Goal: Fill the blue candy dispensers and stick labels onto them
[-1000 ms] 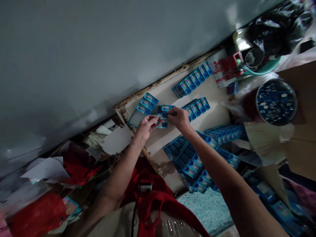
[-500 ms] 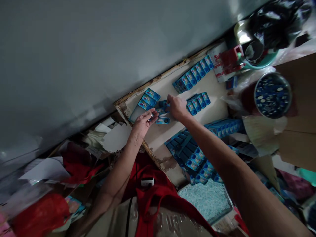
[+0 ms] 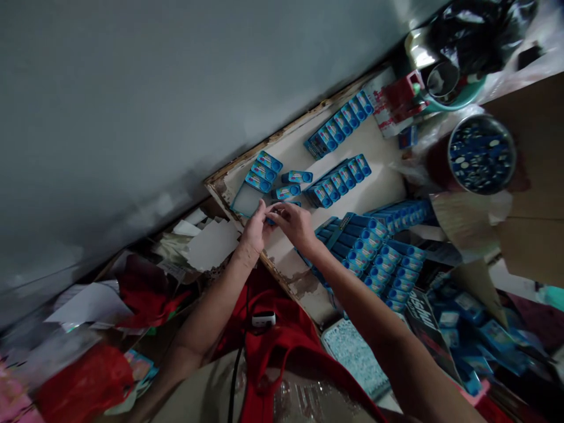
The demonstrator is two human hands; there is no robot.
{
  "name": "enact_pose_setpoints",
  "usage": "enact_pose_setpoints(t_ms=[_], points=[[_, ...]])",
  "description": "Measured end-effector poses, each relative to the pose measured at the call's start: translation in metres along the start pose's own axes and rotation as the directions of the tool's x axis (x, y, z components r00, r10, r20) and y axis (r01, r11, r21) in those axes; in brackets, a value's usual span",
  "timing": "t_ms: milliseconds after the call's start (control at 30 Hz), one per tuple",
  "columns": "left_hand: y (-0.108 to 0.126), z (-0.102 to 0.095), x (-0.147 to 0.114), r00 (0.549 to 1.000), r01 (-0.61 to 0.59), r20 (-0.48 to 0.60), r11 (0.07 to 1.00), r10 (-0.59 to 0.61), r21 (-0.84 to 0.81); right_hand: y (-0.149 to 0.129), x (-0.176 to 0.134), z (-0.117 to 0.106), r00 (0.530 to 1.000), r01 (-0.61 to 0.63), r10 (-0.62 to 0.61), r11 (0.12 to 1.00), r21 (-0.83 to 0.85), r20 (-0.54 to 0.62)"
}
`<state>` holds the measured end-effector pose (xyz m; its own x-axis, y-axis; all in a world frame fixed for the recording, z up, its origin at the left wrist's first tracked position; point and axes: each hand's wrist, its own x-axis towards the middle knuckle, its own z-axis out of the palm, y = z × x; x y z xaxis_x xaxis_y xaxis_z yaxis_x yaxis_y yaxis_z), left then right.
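My left hand (image 3: 254, 230) and my right hand (image 3: 296, 223) meet over the near left edge of a white board (image 3: 282, 238). Between their fingers is a small blue piece (image 3: 270, 221), mostly covered, so its exact kind does not show. Just beyond my fingers lie loose blue printed packs (image 3: 287, 192), with another pack (image 3: 297, 177) behind them. A tray-like sheet with three similar packs (image 3: 264, 171) sits to the left. Rows of the same packs (image 3: 338, 183) stand to the right, and a second row (image 3: 339, 128) is farther back.
A grey wall (image 3: 176, 88) runs behind the board. Stacked blue packs (image 3: 365, 252) lie on the right, near a tray of pale blue bits (image 3: 356, 352). A round tub (image 3: 482, 154) holds small blue and white pieces. Papers (image 3: 214, 244) are heaped at left.
My right hand has come back from the packs toward me and joined my left hand, which moved slightly nearer. The loose packs and the end of the middle row are now uncovered.
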<state>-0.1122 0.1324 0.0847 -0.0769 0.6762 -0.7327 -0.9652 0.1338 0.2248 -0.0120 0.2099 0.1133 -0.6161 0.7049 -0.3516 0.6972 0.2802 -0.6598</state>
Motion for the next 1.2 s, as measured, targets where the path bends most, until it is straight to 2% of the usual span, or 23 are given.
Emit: enact_pose_setpoints(t_ms=[100, 233, 300, 367, 433, 500, 567, 733, 833, 933, 1033, 1133, 1200], points=[[-0.022, -0.002, -0.006, 1.000, 0.005, -0.025, 0.999, -0.006, -0.037, 0.007, -0.014, 0.011, 0.982, -0.172, 0.182, 0.970, 0.170, -0.049], [-0.046, -0.010, -0.010, 0.996, 0.010, -0.085, 0.999, -0.013, -0.035, 0.026, -0.027, 0.012, 0.956, -0.285, 0.293, 0.923, 0.259, 0.008], [-0.051, -0.015, -0.011, 0.995, 0.014, -0.099, 0.999, -0.017, -0.029, 0.035, -0.027, 0.006, 0.947, -0.310, 0.322, 0.915, 0.257, -0.007], [-0.049, -0.021, -0.010, 0.992, 0.000, -0.126, 1.000, -0.003, -0.022, 0.042, -0.020, -0.004, 0.949, -0.288, 0.305, 0.943, 0.168, -0.086], [-0.041, -0.026, -0.009, 0.986, -0.029, -0.165, 1.000, 0.027, -0.010, 0.045, -0.007, -0.014, 0.954, -0.260, 0.251, 0.965, -0.034, -0.163], [-0.029, -0.030, -0.007, 0.978, -0.060, -0.201, 0.998, 0.058, -0.004, 0.045, 0.009, -0.021, 0.959, -0.254, 0.210, 0.933, -0.254, -0.188], [-0.016, -0.032, -0.006, 0.973, -0.090, -0.216, 0.996, 0.087, -0.008, 0.044, 0.025, -0.026, 0.964, -0.262, 0.216, 0.881, -0.394, -0.157], [0.002, -0.028, -0.002, 0.982, -0.118, -0.155, 0.992, 0.111, -0.033, 0.048, 0.050, -0.028, 0.929, -0.352, 0.362, 0.799, -0.488, -0.078], [0.001, -0.025, 0.004, 0.976, -0.138, -0.178, 0.990, 0.129, -0.039, 0.049, 0.063, -0.029, 0.929, -0.344, 0.365, 0.787, -0.513, -0.062], [-0.003, -0.018, 0.006, 0.958, -0.149, -0.255, 0.987, 0.129, -0.060, 0.037, 0.066, -0.034, 0.935, -0.308, 0.353, 0.803, -0.510, -0.009], [-0.002, -0.003, 0.000, 0.951, -0.141, -0.284, 0.989, 0.126, -0.035, 0.017, 0.052, -0.046, 0.932, -0.296, 0.358, 0.837, -0.461, 0.050], [0.002, 0.020, 0.000, 0.954, -0.178, -0.235, 0.983, 0.185, 0.049, 0.007, 0.025, -0.054, 0.961, -0.252, 0.276, 0.907, -0.339, 0.024], [-0.001, 0.043, 0.001, 0.969, -0.183, -0.147, 0.977, 0.198, 0.109, 0.009, 0.005, -0.058, 0.993, -0.119, 0.121, 0.983, -0.137, 0.002]])
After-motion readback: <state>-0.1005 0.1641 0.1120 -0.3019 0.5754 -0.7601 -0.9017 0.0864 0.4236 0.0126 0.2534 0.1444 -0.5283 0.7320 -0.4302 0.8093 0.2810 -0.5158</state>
